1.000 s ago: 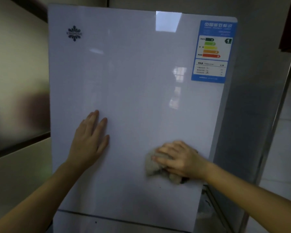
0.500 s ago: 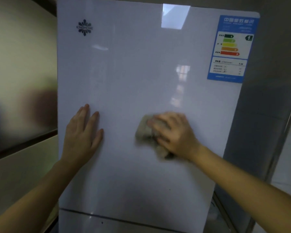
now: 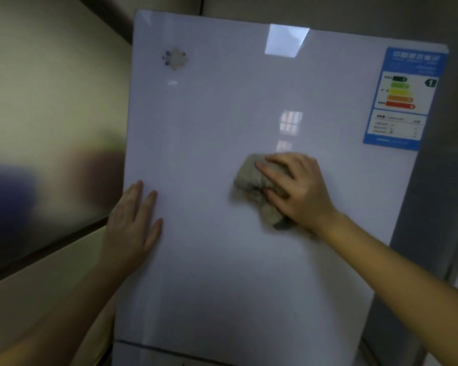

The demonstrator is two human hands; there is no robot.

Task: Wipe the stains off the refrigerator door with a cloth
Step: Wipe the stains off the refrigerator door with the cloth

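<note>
The white glossy refrigerator door point(image 3: 222, 114) fills the middle of the head view. My right hand point(image 3: 299, 188) presses a crumpled grey-beige cloth point(image 3: 251, 180) flat against the door, right of centre at mid height. My left hand point(image 3: 132, 225) lies flat on the door's left edge, fingers apart and pointing up, holding nothing. No stain stands out on the door surface in this blurred frame.
A blue energy label point(image 3: 405, 99) sticks to the door's upper right corner, and a small logo point(image 3: 175, 59) sits at the upper left. A beige wall with a dark strip point(image 3: 45, 249) lies to the left. The grey refrigerator side point(image 3: 428, 207) is at right.
My right hand has carried the cloth up the door, from near the lower right edge toward the middle. My left hand stays flat on the door's left side.
</note>
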